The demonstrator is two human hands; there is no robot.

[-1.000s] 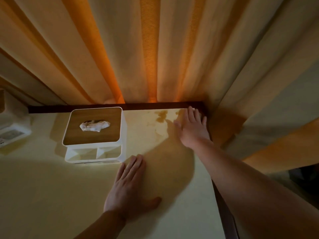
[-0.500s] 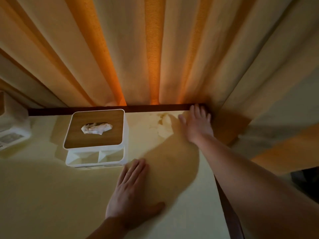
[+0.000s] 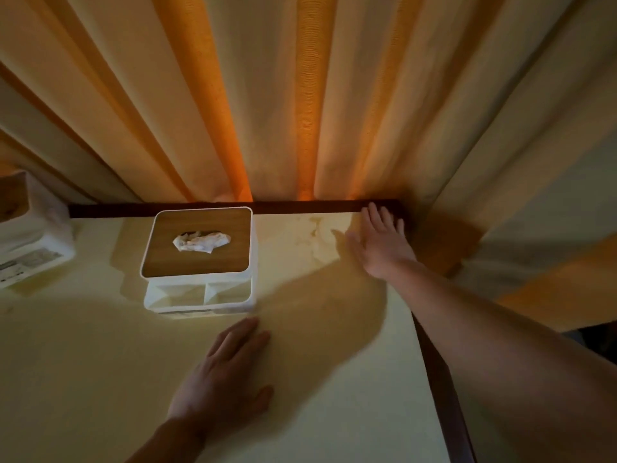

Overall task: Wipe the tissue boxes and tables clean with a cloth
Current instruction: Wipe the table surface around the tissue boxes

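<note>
A white tissue box [image 3: 200, 262] with a wooden lid and a tuft of tissue stands on the pale yellow table [image 3: 83, 362], near its far edge. My left hand [image 3: 223, 379] lies flat on the table just in front of the box, fingers straight. My right hand [image 3: 380, 242] presses flat at the table's far right corner, fingertips at the dark wooden rim. No cloth shows; whether one lies under a palm I cannot tell. A brownish stain [image 3: 314, 228] marks the table left of my right hand.
Cream and orange curtains [image 3: 300, 95] hang close behind the table and fold round its right corner. A second white box [image 3: 30, 242] sits at the far left edge. A dark wooden rim [image 3: 440, 379] runs along the table's right side.
My right hand has slid from beside the stain toward the far right corner. The left hand has stayed flat in the same place.
</note>
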